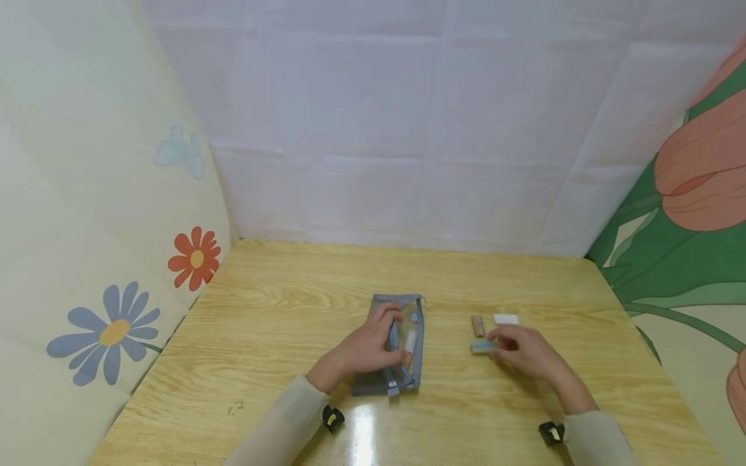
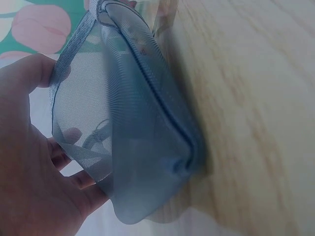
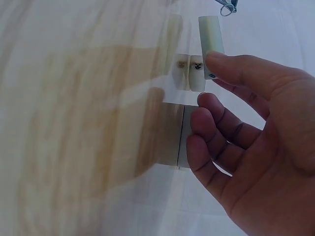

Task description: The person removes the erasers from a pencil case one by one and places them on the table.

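A blue-grey mesh zip pouch lies mid-table, its zipper side spread apart. My left hand grips its edge, thumb on one side and fingers on the other; the left wrist view shows the sheer mesh close up. Inside the pouch lies a small white-and-brown block. To the right, my right hand pinches a pale green, eraser-like block between thumb and index finger, other fingers loosely bent. Beside it are a brown block and a white block.
The wood-grain table reaches back to a white cloth backdrop. Flower-printed panels stand at the left and right sides. Black bands with wrist cameras sit by both cuffs.
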Demonstrator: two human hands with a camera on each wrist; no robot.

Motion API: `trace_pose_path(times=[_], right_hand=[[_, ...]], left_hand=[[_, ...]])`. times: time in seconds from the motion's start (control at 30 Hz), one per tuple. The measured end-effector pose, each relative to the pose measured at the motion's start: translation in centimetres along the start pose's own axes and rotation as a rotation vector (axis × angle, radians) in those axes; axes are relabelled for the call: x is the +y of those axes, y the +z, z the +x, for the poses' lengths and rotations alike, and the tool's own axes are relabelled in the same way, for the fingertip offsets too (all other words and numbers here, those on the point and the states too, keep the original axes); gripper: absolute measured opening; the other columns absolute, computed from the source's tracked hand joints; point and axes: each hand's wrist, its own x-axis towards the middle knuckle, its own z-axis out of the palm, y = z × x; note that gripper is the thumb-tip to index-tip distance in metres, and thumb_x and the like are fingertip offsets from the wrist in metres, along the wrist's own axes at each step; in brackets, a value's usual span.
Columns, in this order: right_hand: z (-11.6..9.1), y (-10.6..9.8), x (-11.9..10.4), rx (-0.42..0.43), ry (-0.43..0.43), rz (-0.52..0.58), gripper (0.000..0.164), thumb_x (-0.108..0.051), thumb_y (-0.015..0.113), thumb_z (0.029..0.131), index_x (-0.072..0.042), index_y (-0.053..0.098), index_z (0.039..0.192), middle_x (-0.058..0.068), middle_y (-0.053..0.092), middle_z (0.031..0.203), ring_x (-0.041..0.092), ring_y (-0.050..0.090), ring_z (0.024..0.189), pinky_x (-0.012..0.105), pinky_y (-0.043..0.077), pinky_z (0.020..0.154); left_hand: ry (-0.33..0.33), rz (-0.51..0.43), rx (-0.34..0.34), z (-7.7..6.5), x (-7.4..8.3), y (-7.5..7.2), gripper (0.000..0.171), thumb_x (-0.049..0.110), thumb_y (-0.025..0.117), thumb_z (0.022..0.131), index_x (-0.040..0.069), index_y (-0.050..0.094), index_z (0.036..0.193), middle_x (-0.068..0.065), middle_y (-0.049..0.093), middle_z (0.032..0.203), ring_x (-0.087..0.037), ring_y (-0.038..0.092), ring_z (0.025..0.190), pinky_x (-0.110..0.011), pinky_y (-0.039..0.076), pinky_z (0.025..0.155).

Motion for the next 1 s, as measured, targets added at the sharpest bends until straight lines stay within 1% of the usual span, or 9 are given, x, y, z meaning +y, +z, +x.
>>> trace_pose_path(times=[0.17, 0.47, 0.8, 1.0], right_hand=[[-0.22, -0.18, 0.16, -0.007, 0.011, -0.001, 0.020, -0.016, 0.079, 0.086, -0.015, 0.074, 0.105, -0.011, 0.058, 0.080, 0.002, 0.050, 0.074, 0.026, 0.044, 0.066], [-0.42, -0.44, 0.30, -0.090, 0.070, -0.004, 0.020, -0.019, 0.076, 0.089, -0.015, 0.073, 0.108, -0.008, 0.059, 0.082, 0.006, 0.052, 0.075, 0.027, 0.046, 0.067], [-0.56, -0.49, 0.37, -0.109, 0.085, -0.009, 0.017, -0.017, 0.076, 0.088, -0.016, 0.070, 0.105, -0.007, 0.057, 0.080, 0.009, 0.051, 0.073, 0.028, 0.044, 0.066], [-0.52, -0.32, 0.53, -0.144, 0.122, -0.001, 0.016, -0.016, 0.076, 0.088, -0.018, 0.069, 0.102, -0.005, 0.056, 0.080, 0.012, 0.049, 0.073, 0.029, 0.042, 0.066]], left_hand=[[0.001, -0.007, -0.008, -0.05, 0.07, -0.07, 0.065, 0.037, 0.062, 0.086, 0.000, 0.047, 0.137, -0.010, 0.032, 0.153, -0.023, 0.044, 0.132, -0.037, 0.048, 0.103], [-0.001, -0.011, -0.007, -0.09, 0.15, -0.25, 0.066, 0.037, 0.063, 0.086, 0.001, 0.047, 0.138, -0.011, 0.031, 0.154, -0.024, 0.047, 0.128, -0.037, 0.050, 0.100], [0.012, -0.006, -0.005, 0.01, 0.05, -0.09, 0.065, 0.036, 0.063, 0.085, 0.001, 0.047, 0.137, -0.014, 0.032, 0.154, -0.026, 0.045, 0.130, -0.038, 0.049, 0.102], [0.012, -0.002, -0.004, 0.10, -0.11, 0.06, 0.064, 0.036, 0.063, 0.086, 0.001, 0.048, 0.137, -0.012, 0.032, 0.153, -0.026, 0.046, 0.130, -0.037, 0.049, 0.101]])
